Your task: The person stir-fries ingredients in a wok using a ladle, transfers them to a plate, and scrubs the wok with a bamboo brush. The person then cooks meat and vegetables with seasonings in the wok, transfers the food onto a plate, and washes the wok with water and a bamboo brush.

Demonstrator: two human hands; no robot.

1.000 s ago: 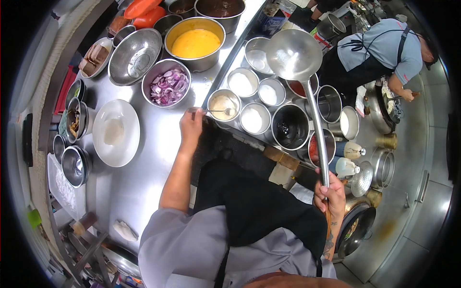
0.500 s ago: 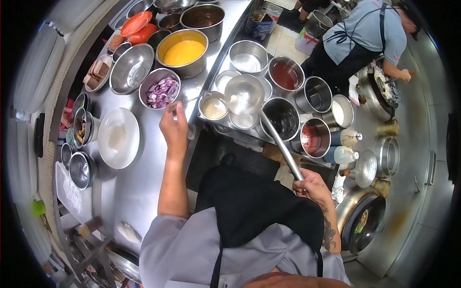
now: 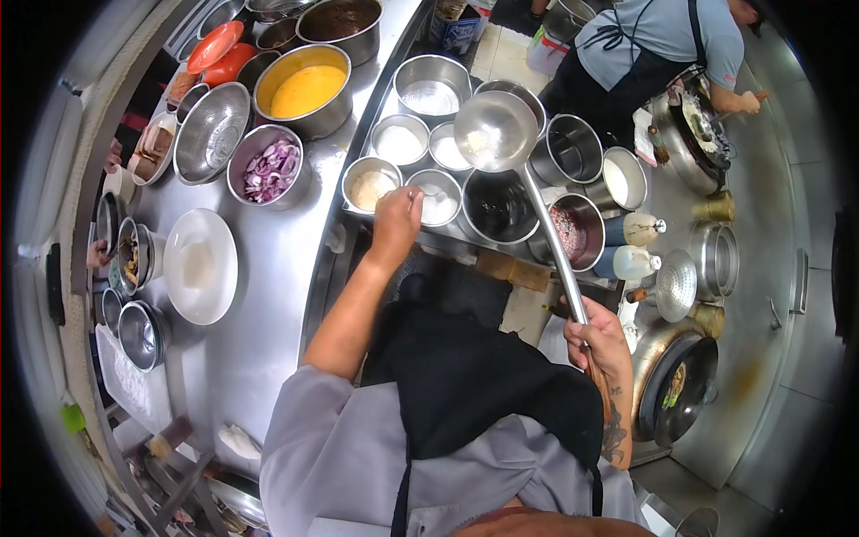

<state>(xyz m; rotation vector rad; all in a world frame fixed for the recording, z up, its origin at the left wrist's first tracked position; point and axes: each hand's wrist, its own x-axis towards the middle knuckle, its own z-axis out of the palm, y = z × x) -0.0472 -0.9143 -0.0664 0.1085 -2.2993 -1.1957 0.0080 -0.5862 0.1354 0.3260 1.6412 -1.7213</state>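
R hand: R hand [image 3: 598, 338], 4 o'clock of mid-view; fingers wrapped round ladle handle, firm grip.
Ladle: ladle [image 3: 506, 132] bowl up at 1 o'clock, above the pots, handle running down toward 5 o'clock to the R hand; a pale bit in the bowl.
L hand: L hand [image 3: 398, 225], 11 o'clock, close to mid-view; fingers bent in at 8 o'clock of white-powder pot [image 3: 437, 213]; can't tell if they pinch anything, tips partly hidden.
Pots nr L hand: tan-powder pot [image 3: 371, 186] just off it at 11 o'clock; another white pot [image 3: 400, 141] at 12, smaller one w/ white stuff [image 3: 447, 148] at 1.
Pots nr ladle: dark pot [image 3: 497, 210] below bowl at 6 o'clock; red-stuff pot [image 3: 577, 233] right of handle.
Bottles: two squeeze bottles [image 3: 628, 263], 3 o'clock, next to strainer [image 3: 676, 285].
Wok: black wok [image 3: 693, 394], 4 o'clock, bit of food inside.
Table: steel table [image 3: 259, 295] on 9 o'clock side; white plate [image 3: 200, 291] at 9, onion pot [image 3: 271, 170] at 10, yellow-liquid pot [image 3: 309, 91] at 11.
Co-worker: person in blue shirt [image 3: 662, 40], 1–2 o'clock, back turned, arm out by rear wok [image 3: 689, 134].
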